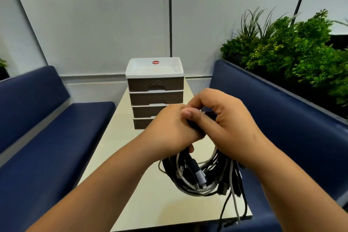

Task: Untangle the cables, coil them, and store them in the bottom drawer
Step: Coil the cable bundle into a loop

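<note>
Cables (pixel 199 173): a tangled bundle of black, grey and white leads, held up over the near right part of the table, its loops hanging below both hands; several loose ends trail down past the table's near right corner.
Plugs: I make out a few connector ends in the middle of the bundle, too small to tell their type.
Left hand (pixel 169 133): I see it from the back, fingers curled round the top of the bundle, with black lead showing against its knuckles.
Right hand (pixel 224 122): fingers bent and closed on the same dark strands, thumb pressed across them, touching the left hand's knuckles.
Forearms: both bare, reaching in from the bottom edge of my view and meeting over the table.
Table (pixel 131 184): pale cream, narrow, running away from me toward the wall.
Drawer unit (pixel 155 92): four brown woven-look drawers in a white frame, standing at the table's far end, with a red oval sticker on the white top tray; every drawer front sits flush, the bottom one partly hidden behind the left hand.
Benches (pixel 47 147): dark blue padded seats along both long sides of the table.
Plants (pixel 293 47): green foliage behind the right bench's backrest.
Wall: pale panels behind the table's far end.
</note>
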{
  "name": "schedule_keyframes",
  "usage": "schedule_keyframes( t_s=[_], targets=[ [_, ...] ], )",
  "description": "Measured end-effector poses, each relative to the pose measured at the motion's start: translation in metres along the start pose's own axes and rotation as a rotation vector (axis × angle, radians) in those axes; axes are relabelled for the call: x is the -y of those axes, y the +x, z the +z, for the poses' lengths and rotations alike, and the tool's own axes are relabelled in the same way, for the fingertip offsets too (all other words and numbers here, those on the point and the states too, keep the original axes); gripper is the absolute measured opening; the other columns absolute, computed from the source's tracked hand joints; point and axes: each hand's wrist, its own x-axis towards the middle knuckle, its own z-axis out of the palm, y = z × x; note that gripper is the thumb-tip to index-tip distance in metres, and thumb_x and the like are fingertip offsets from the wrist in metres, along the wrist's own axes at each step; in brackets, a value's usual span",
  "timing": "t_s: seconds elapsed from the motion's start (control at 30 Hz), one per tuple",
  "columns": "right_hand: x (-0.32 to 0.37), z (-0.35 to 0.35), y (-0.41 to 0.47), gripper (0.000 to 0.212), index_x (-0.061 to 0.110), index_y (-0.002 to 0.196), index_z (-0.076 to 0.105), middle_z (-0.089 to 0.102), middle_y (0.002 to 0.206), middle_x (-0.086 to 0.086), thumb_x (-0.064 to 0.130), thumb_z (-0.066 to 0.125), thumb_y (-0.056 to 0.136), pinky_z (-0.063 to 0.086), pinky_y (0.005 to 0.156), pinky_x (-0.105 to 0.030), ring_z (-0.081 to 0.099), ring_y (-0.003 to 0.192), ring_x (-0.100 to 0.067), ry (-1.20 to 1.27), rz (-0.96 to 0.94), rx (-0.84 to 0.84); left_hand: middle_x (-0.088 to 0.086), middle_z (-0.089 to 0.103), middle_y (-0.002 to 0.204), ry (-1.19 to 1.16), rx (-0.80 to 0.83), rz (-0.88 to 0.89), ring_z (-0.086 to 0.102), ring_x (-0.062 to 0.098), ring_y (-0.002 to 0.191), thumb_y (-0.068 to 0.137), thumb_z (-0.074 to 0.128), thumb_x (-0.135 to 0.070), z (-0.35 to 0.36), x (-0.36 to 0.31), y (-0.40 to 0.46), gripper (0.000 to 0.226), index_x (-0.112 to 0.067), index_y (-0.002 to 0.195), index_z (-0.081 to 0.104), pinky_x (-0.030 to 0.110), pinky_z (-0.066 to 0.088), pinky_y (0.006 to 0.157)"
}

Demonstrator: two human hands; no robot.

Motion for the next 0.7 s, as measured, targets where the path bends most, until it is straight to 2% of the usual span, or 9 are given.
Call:
schedule_keyframes(
  t_s=[0.17, 0.27, 0.33, 0.4, 0.47, 0.5, 0.57, 0.63, 0.7],
  targets=[
    [0.0, -0.001, 0.004, 0.026, 0.021, 0.085, 0.061, 0.062, 0.078, 0.006, 0.042, 0.051, 0.094, 0.044, 0.061, -0.023, 0.057, 0.075, -0.007, -0.002, 0.042, -0.061, 0.012, 0.07, 0.069, -0.081, -0.006, -0.035, 0.07, 0.018, 0.054, 0.079, 0.064, -0.009, 0.003, 0.0, -0.003, 0.007, -0.012, 0.086, 0.064, 0.038, 0.058, 0.059],
    [-0.003, 0.003, 0.005, 0.027, 0.02, 0.08, 0.06, 0.06, 0.073, 0.006, 0.039, 0.05, 0.098, 0.041, 0.058, -0.019, 0.055, 0.071, -0.007, 0.024, 0.099, -0.092, 0.014, 0.066, 0.067, -0.114, 0.005, -0.057, 0.069, 0.019, 0.054, 0.08, 0.065, -0.01, 0.004, 0.004, -0.001, 0.01, -0.006, 0.089, 0.062, 0.031, 0.053, 0.052],
    [-0.007, 0.002, 0.007, 0.027, 0.021, 0.08, 0.063, 0.063, 0.072, 0.004, 0.037, 0.051, 0.097, 0.044, 0.06, -0.022, 0.058, 0.071, -0.008, 0.074, 0.177, -0.089, 0.009, 0.06, 0.062, -0.136, 0.031, -0.069, 0.066, 0.019, 0.051, 0.082, 0.066, -0.009, 0.005, 0.005, 0.0, 0.01, -0.007, 0.09, 0.061, 0.026, 0.049, 0.048],
    [-0.018, -0.004, 0.007, 0.025, 0.026, 0.091, 0.064, 0.068, 0.081, 0.007, 0.047, 0.052, 0.093, 0.051, 0.067, -0.025, 0.064, 0.076, -0.005, 0.173, 0.267, -0.039, 0.006, 0.056, 0.06, -0.166, 0.047, -0.09, 0.064, 0.019, 0.049, 0.083, 0.066, -0.008, 0.003, 0.008, 0.003, 0.008, -0.008, 0.09, 0.062, 0.025, 0.048, 0.047],
    [-0.03, -0.011, 0.001, 0.042, 0.036, 0.113, 0.059, 0.067, 0.103, 0.014, 0.065, 0.058, 0.082, 0.053, 0.082, -0.026, 0.065, 0.093, -0.001, 0.272, 0.343, 0.119, 0.006, 0.053, 0.063, -0.204, 0.041, -0.089, 0.06, 0.018, 0.048, 0.084, 0.066, -0.007, -0.003, 0.01, 0.007, 0.009, -0.005, 0.092, 0.064, 0.025, 0.048, 0.048],
    [-0.037, -0.012, -0.005, 0.055, 0.039, 0.122, 0.053, 0.065, 0.112, 0.018, 0.068, 0.063, 0.076, 0.053, 0.088, -0.027, 0.064, 0.101, 0.001, 0.302, 0.357, 0.22, 0.005, 0.052, 0.063, -0.217, 0.035, -0.079, 0.058, 0.017, 0.048, 0.084, 0.067, -0.008, -0.007, 0.011, 0.009, 0.009, -0.004, 0.092, 0.065, 0.025, 0.047, 0.048],
    [-0.047, -0.011, -0.019, 0.069, 0.04, 0.13, 0.047, 0.064, 0.116, 0.017, 0.06, 0.073, 0.069, 0.053, 0.094, -0.034, 0.062, 0.109, -0.002, 0.35, 0.384, 0.352, 0.002, 0.049, 0.059, -0.23, 0.039, -0.055, 0.055, 0.017, 0.048, 0.084, 0.069, -0.012, -0.016, 0.011, 0.012, 0.006, -0.009, 0.079, 0.066, 0.025, 0.046, 0.05],
    [-0.056, -0.011, -0.03, 0.071, 0.039, 0.132, 0.046, 0.068, 0.115, 0.004, 0.05, 0.079, 0.07, 0.053, 0.094, -0.047, 0.066, 0.108, -0.015, 0.492, 0.472, 0.371, 0.001, 0.047, 0.054, -0.232, 0.028, -0.057, 0.051, 0.016, 0.047, 0.086, 0.069, -0.012, -0.026, 0.015, 0.016, 0.03, -0.017, 0.059, 0.058, 0.022, 0.044, 0.049],
    [-0.065, -0.014, -0.038, 0.067, 0.032, 0.135, 0.044, 0.07, 0.114, -0.01, 0.033, 0.078, 0.078, 0.053, 0.092, -0.053, 0.069, 0.104, -0.031, 0.691, 0.568, 0.371, 0.001, 0.046, 0.052, -0.249, -0.01, -0.105, 0.051, 0.015, 0.047, 0.085, 0.069, -0.013, -0.033, 0.019, 0.021, 0.035, -0.017, 0.055, 0.052, 0.02, 0.043, 0.047]
  ],
)
